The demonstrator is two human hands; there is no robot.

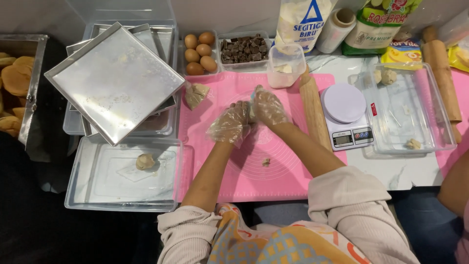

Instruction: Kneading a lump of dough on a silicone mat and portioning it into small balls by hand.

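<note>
Two gloved hands, left [229, 123] and right [267, 106], grips together; five eggs [200, 53] nearby.

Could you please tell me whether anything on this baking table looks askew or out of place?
The top metal tray sits twisted diagonally across its stack, corners overhanging. A dough crumb lies loose on the pink mat, below the gloved left hand and right hand. Otherwise, nothing stands out.

My pink mat [288, 181] lies bare toward me; rolling pin [314, 113] and scale [346, 117] block right, stacked trays [115, 80] left.
</note>
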